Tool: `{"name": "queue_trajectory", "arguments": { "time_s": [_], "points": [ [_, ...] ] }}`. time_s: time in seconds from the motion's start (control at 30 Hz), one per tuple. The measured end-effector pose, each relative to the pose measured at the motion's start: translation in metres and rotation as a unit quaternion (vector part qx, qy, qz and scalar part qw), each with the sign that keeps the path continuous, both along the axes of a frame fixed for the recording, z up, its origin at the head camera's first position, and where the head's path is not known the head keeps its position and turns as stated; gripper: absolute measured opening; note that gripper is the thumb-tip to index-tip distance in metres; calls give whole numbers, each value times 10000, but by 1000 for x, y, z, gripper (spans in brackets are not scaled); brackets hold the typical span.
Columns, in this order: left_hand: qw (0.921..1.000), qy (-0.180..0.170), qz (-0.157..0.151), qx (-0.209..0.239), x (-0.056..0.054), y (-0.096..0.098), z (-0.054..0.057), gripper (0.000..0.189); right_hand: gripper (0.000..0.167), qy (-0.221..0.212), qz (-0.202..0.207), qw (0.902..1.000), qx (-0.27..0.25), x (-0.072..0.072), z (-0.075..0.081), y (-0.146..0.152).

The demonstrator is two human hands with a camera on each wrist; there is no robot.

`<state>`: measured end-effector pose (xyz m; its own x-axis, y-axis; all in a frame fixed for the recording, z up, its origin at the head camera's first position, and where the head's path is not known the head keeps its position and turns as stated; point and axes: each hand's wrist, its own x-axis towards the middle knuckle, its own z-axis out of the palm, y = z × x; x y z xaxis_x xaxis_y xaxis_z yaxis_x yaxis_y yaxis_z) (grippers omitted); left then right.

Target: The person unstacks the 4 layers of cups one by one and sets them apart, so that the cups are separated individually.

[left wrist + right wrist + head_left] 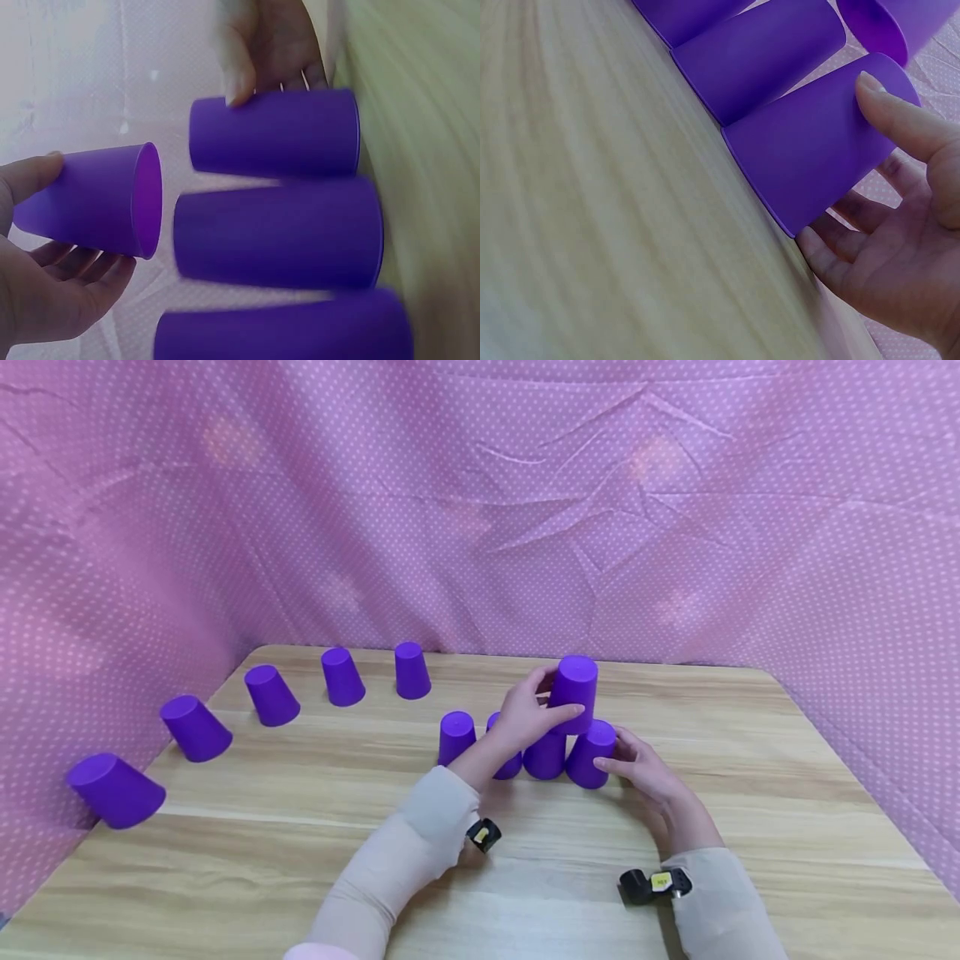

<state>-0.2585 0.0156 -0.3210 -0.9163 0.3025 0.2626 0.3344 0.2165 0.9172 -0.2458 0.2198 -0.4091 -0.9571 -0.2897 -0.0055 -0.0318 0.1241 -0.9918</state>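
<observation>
My left hand (pixel 522 712) holds a purple cup (pixel 576 692) upside down, thumb on one side and fingers on the other. In the left wrist view, this raised cup (pixel 94 196) has its open rim facing the row, with a gap between them. Below it, several upside-down purple cups stand in a row on the table. My right hand (pixel 651 774) grips the rightmost cup (pixel 592 755), its thumb on the near side. Beside that one stands another cup (pixel 545 757). My left wrist partly covers a third cup (pixel 508 767); the leftmost (pixel 456 735) shows at its top.
Several more upside-down purple cups stand apart along the table's left and back, from a near-left cup (pixel 116 791) to a back cup (pixel 412 671). The wooden table (pixel 247 868) is bordered by pink dotted cloth (pixel 480 510). Both wrists wear small black cameras.
</observation>
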Motion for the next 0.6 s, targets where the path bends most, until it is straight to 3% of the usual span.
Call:
{"name": "queue_trajectory", "arguments": {
  "time_s": [0.07, 0.27, 0.6],
  "points": [
    [10000, 51, -6, -16, 5, -8, 7, 59, 64, 28, -33, 10000, 26, 0, 0, 0],
    [9991, 320, 87, 262, 6, -33, 19, 54, 61, 120, -63, 9999, -28, 0, -1, 0],
    [9962, 366, 640, 470, -13, -76, 21, 55, 63, 106, -71, 9999, 71, 0, -2, 0]
  ]
}}
